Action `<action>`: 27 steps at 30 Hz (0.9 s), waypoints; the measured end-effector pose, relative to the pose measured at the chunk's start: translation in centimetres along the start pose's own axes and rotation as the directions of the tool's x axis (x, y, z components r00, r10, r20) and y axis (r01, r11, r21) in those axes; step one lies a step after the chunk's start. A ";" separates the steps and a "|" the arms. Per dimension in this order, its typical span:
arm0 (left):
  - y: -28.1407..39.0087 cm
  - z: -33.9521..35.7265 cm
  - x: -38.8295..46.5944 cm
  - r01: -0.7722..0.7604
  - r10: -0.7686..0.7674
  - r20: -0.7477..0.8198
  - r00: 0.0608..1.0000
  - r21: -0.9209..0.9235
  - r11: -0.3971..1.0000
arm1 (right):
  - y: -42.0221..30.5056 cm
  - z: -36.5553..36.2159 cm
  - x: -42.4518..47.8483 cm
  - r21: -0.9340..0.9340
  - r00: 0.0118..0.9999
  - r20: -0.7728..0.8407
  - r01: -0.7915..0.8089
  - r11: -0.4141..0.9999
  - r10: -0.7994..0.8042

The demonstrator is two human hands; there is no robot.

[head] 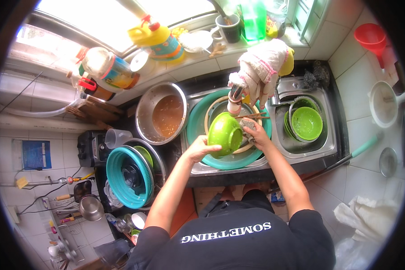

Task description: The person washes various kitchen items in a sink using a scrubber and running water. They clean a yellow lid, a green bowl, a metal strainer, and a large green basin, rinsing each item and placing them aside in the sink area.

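My left hand (201,148) grips the rim of a lime-green bowl (225,134), which is tilted on its side with its base towards my right. In my right hand (257,134) is a greyish cloth (247,126), close to the bowl's base. Both hands are above a large teal basin (197,118) set in the left sink. Inside that basin is a cream-rimmed smaller basin (210,116), partly hidden by the bowl, with brown chopsticks (254,115) across it. The faucet spout (235,101) points down just behind the bowl.
Stacked green bowls (307,123) sit in the right sink (293,153). A steel pot (142,111) of brownish liquid stands left, near a turquoise colander (114,168). Cloths and gloves (261,64) drape over the faucet. Bottles, including a yellow jug (158,42), line the sill.
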State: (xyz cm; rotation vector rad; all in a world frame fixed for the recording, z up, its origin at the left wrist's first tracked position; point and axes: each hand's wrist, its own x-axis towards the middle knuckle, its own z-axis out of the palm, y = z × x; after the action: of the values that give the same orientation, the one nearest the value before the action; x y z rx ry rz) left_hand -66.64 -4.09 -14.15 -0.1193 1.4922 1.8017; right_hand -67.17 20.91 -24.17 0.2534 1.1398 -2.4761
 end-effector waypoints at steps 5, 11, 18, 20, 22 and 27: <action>-2.6 0.9 1.4 -0.129 0.152 -0.092 0.984 0.218 0.967 | -0.8 7.5 -1.7 -0.777 0.770 0.367 0.563 0.283 -0.522; -0.6 3.4 -1.4 -0.077 0.087 -0.019 0.996 0.311 0.947 | -1.7 7.9 0.6 -0.689 0.891 0.202 0.425 0.587 -0.408; -0.9 2.9 -2.7 -0.025 0.011 0.039 0.999 0.374 0.927 | 1.1 3.9 0.5 0.386 0.951 -0.022 -0.275 0.880 0.307; -0.7 3.2 -2.8 -0.025 0.030 -0.008 1.000 0.373 0.927 | 0.2 3.2 1.9 -0.183 0.998 0.029 0.065 0.981 -0.061; -0.1 3.4 -3.0 0.047 -0.040 -0.057 0.998 0.124 0.991 | -1.6 5.8 1.3 -0.679 0.916 0.225 0.392 0.621 -0.333; -2.3 2.8 -1.1 -0.034 0.058 -0.172 0.983 0.141 0.989 | -3.1 10.7 -0.9 -0.721 0.695 0.629 0.689 0.072 -0.347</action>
State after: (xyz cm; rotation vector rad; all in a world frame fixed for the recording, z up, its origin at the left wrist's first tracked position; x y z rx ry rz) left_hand -63.41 -2.20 -14.53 -0.1804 1.7526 1.7554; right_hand -67.69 14.80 -14.78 -1.0784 2.6439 -1.5911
